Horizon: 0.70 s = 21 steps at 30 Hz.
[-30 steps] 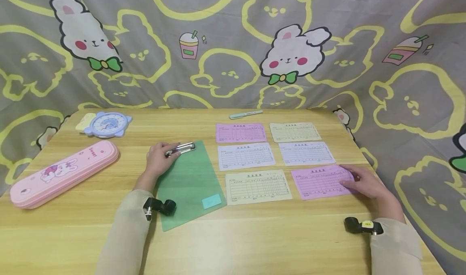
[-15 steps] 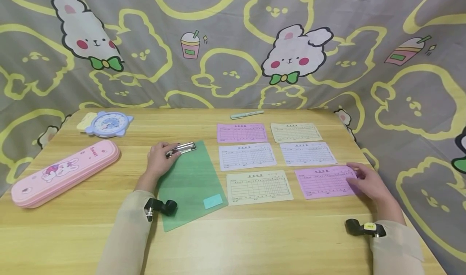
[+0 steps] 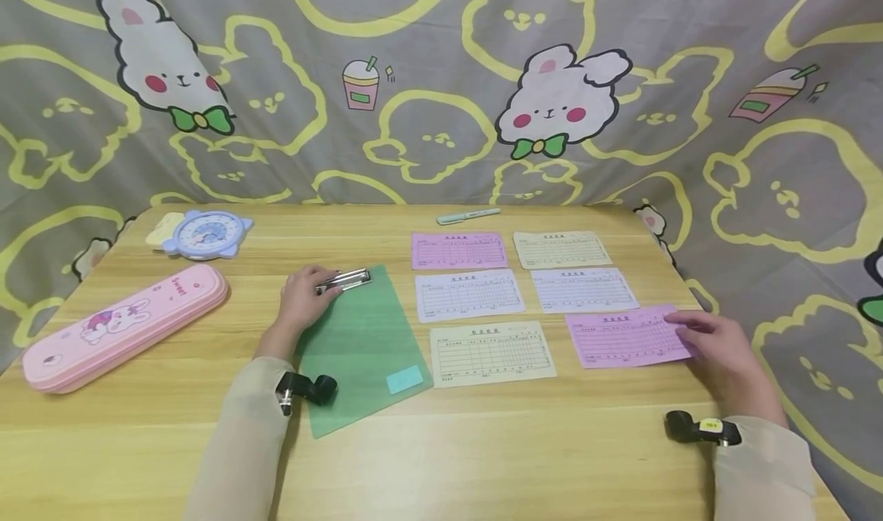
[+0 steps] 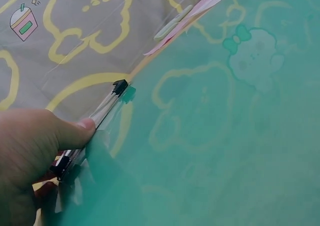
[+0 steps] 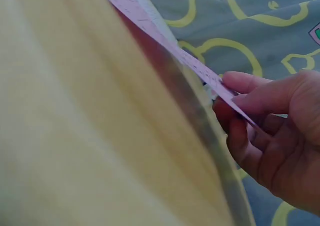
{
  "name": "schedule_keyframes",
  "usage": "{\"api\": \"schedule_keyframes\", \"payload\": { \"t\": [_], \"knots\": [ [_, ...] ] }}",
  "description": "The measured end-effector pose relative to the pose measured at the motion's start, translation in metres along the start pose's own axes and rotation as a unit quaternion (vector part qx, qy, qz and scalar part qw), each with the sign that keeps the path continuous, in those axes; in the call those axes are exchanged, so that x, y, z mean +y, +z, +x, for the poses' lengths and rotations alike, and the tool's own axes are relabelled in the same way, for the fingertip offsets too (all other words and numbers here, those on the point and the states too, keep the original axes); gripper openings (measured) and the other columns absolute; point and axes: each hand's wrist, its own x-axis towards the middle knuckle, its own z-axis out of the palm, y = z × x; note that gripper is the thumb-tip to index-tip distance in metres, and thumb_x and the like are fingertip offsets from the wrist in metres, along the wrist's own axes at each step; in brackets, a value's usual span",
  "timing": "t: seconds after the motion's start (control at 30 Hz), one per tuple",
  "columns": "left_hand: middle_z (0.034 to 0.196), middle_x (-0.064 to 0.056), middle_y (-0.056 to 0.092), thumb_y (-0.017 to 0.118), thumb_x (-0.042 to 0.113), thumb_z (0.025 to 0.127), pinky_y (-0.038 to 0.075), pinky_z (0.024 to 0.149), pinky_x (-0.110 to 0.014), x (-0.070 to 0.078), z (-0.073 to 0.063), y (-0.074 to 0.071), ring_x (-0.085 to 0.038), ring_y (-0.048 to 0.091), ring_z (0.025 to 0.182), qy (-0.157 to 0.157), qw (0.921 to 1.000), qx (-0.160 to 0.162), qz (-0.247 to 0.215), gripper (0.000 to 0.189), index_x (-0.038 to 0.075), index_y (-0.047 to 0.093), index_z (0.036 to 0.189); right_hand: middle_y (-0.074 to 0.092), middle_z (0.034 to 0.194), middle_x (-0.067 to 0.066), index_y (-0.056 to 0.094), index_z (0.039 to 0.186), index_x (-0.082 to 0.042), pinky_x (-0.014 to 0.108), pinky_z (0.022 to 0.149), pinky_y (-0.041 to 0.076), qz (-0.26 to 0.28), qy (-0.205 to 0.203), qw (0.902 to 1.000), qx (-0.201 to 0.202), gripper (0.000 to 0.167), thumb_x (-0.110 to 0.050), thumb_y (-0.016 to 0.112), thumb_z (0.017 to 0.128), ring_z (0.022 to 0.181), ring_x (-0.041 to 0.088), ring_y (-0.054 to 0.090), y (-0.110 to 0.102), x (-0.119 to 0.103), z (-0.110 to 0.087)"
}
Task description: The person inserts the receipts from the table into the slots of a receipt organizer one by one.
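Note:
In the head view my left hand (image 3: 303, 297) grips a green translucent clipboard (image 3: 362, 345) at its metal clip (image 3: 348, 277). The left wrist view shows the thumb on top of the clip and fingertips below. A light-blue label (image 3: 405, 380) sits at the board's lower right corner. On the right, my right hand (image 3: 720, 348) pinches the right end of a purple printed form slip (image 3: 624, 339). Seen from the right wrist, this slip (image 5: 192, 63) is raised off the wood between thumb and fingers, while the remaining fingers curl underneath.
Left of that slip lies a yellow form (image 3: 493, 354). Behind are two white forms (image 3: 469, 296), another purple form (image 3: 458, 251) and another yellow one (image 3: 562, 250). A pale green pen (image 3: 467, 216) lies at the back. Left are a pink pencil case (image 3: 127, 329) and a blue toy clock (image 3: 207, 235).
My right hand has drawn the front purple slip rightward, away from the yellow form, and its right end has come up. The left hand stays on the clipboard's clip.

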Motion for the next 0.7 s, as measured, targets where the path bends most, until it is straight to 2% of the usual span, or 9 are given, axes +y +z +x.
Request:
{"api": "schedule_keyframes", "payload": {
  "t": [0.1, 0.2, 0.37, 0.5, 0.63, 0.7],
  "knots": [
    [0.11, -0.018, 0.049, 0.061, 0.017, 0.08, 0.027, 0.076, -0.05, 0.001, 0.001, -0.002, -0.038, 0.037, 0.098, -0.008, 0.9999, -0.015, -0.001, 0.033, 0.003, 0.058, 0.109, 0.055, 0.079, -0.018, 0.068, 0.087, -0.023, 0.018, 0.055, 0.043, 0.032, 0.009, 0.9992, -0.024, 0.023, -0.006, 0.053, 0.084, 0.066, 0.002, 0.051, -0.006, -0.006, -0.001],
    [0.112, -0.018, 0.047, 0.06, 0.017, 0.081, 0.026, 0.076, -0.051, 0.001, 0.002, -0.003, -0.038, 0.037, 0.098, -0.01, 0.9996, -0.026, 0.001, 0.033, 0.003, 0.057, 0.11, 0.054, 0.084, -0.02, 0.069, 0.092, -0.019, 0.016, 0.059, 0.043, 0.054, 0.011, 0.9977, -0.041, 0.021, -0.007, 0.054, 0.084, 0.07, 0.0, 0.052, -0.01, -0.008, 0.001],
    [0.111, -0.018, 0.048, 0.06, 0.018, 0.081, 0.026, 0.076, -0.052, 0.001, 0.002, -0.004, -0.037, 0.038, 0.098, -0.007, 0.9995, -0.03, 0.005, 0.033, 0.003, 0.057, 0.111, 0.057, 0.093, -0.011, 0.066, 0.101, -0.013, 0.018, 0.065, 0.046, 0.157, 0.0, 0.9864, -0.049, 0.021, -0.009, 0.059, 0.082, 0.077, 0.003, 0.056, -0.013, 0.012, 0.019],
    [0.111, -0.019, 0.048, 0.06, 0.017, 0.081, 0.025, 0.078, -0.052, 0.001, 0.002, -0.003, -0.037, 0.038, 0.098, -0.007, 0.9996, -0.029, 0.001, 0.034, 0.003, 0.057, 0.111, 0.052, 0.104, -0.003, 0.061, 0.108, -0.008, 0.018, 0.067, 0.045, 0.195, -0.02, 0.9789, -0.058, 0.028, -0.012, 0.061, 0.081, 0.081, 0.004, 0.055, -0.004, 0.008, 0.033],
    [0.11, -0.019, 0.048, 0.06, 0.017, 0.081, 0.024, 0.079, -0.051, 0.0, 0.001, -0.003, -0.037, 0.037, 0.097, -0.007, 0.9997, -0.024, -0.008, 0.034, 0.003, 0.057, 0.111, 0.052, 0.104, -0.003, 0.061, 0.109, -0.006, 0.017, 0.069, 0.044, 0.227, -0.043, 0.9689, -0.089, 0.028, 0.0, 0.056, 0.082, 0.082, 0.004, 0.053, 0.017, -0.036, 0.033],
    [0.109, -0.019, 0.048, 0.06, 0.017, 0.081, 0.024, 0.079, -0.05, -0.001, 0.001, -0.002, -0.036, 0.038, 0.096, -0.005, 0.9997, -0.022, -0.013, 0.033, 0.003, 0.057, 0.111, 0.054, 0.102, -0.007, 0.062, 0.108, -0.007, 0.016, 0.068, 0.044, 0.22, -0.052, 0.9689, -0.101, 0.029, 0.003, 0.055, 0.082, 0.082, 0.003, 0.052, 0.028, -0.057, 0.033]
  ]
}}
